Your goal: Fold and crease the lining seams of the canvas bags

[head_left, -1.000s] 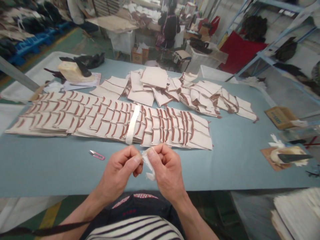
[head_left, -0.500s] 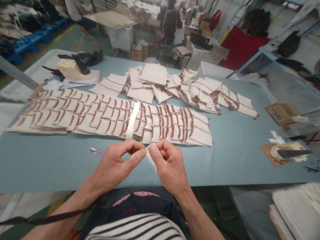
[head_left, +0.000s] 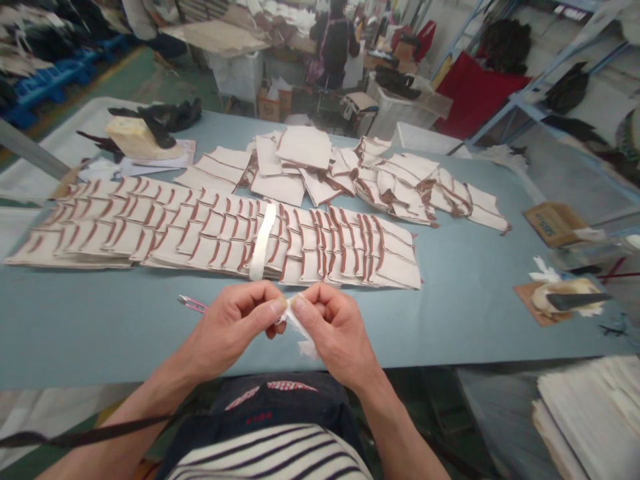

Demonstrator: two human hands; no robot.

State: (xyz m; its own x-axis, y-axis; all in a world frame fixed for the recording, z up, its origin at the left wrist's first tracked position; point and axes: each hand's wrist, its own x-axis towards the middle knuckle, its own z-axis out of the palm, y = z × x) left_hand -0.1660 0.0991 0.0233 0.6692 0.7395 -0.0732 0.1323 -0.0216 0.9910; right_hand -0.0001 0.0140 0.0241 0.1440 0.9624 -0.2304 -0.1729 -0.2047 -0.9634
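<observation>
Between my fingertips is a small crumpled white strip, possibly cloth or tape; its kind is unclear. My left hand pinches one end of it, thumb against forefinger. My right hand grips the other end, and a loose tail hangs below its thumb. Just beyond both hands lies a long overlapping row of off-white fabric pieces with brown edging. A white band lies across that row. Left of my left hand, pink-handled thread snips rest on the blue table.
Behind the row is a loose heap of similar fabric pieces. A yellowish block with dark cloth stands at the back left. To the right are a cardboard box and another wrapped block. A person sits in the background.
The white strip now shows more of its length, with a frayed bit at my left fingers and a longer tail under my right hand. Both hands stay close together; the view has shifted slightly.
</observation>
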